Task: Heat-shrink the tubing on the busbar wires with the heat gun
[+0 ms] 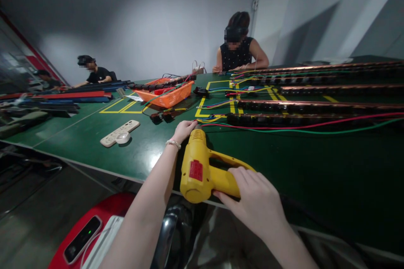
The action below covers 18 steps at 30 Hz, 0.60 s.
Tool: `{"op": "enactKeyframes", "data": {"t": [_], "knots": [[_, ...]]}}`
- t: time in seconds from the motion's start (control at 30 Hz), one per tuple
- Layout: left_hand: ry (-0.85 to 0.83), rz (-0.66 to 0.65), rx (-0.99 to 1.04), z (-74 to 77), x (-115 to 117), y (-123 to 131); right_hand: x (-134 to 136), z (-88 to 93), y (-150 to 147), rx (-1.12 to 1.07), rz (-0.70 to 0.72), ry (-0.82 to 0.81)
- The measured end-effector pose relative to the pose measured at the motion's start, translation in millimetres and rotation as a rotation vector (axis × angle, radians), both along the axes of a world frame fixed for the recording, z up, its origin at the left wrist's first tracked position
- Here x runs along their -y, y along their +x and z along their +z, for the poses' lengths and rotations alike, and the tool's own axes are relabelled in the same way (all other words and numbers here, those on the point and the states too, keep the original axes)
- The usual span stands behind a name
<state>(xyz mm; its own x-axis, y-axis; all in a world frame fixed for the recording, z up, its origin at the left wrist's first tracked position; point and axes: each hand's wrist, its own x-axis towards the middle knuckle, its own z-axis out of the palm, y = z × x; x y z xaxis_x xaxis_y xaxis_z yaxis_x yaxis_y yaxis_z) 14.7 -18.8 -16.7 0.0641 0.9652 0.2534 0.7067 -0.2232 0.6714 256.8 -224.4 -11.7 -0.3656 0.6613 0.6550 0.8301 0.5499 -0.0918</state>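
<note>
My right hand [257, 197] is wrapped round the handle of a yellow heat gun [197, 166], which has a red label on its body. Its nozzle points away from me, toward the ends of some coloured wires [217, 118]. Just left of the nozzle, my left hand [183, 131] is closed, fingers pinched at the wire ends; the tips are partly hidden. These wires lead right to a long dark bar with copper-coloured edges [261, 119]. A long red wire and a green wire [303, 131] run along the table in front of that bar.
More long bars [315, 106] lie behind, over yellow tape outlines. An orange basket [170, 96] holds dark parts and wires; small black connectors [161, 116] lie before it. A beige phone [120, 133] rests at left on the green table [151, 134]. A co-worker [240, 46] sits opposite.
</note>
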Motion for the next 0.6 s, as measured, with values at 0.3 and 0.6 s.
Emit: {"op": "enactKeyframes", "data": {"t": [0.3,0.6], "knots": [[-0.005,-0.023,0.034,1.3,5,-2,0,3.4,31,-0.021,-0.003,0.036],[-0.024,-0.009,0.037,1.3,5,0,3,-2.8,100,0.075,-0.231,-0.056]]}}
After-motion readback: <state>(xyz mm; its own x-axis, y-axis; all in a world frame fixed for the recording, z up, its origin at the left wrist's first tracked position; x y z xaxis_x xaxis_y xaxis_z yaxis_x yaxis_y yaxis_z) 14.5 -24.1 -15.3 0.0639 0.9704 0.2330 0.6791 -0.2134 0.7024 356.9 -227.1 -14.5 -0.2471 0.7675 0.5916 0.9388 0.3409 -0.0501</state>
